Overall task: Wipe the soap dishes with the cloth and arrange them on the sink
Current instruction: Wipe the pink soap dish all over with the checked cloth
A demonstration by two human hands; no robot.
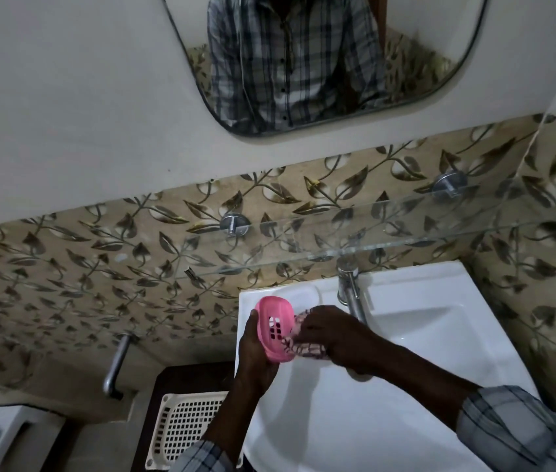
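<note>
A pink slotted soap dish (274, 327) is held upright over the left rim of the white sink (440, 332). My left hand (255, 356) grips it from the left and below. My right hand (332, 337) is closed on a patterned cloth (298, 345) and presses it against the dish's right side. Only part of the cloth shows under my fingers. I see no other soap dish.
A steel tap (349, 291) rises behind my right hand. A glass shelf (354, 233) juts out above the sink on two metal pegs. A white perforated tray (186, 429) lies on a dark stand, lower left. A metal bar (116, 364) sticks from the tiled wall. A mirror (303, 63) hangs above.
</note>
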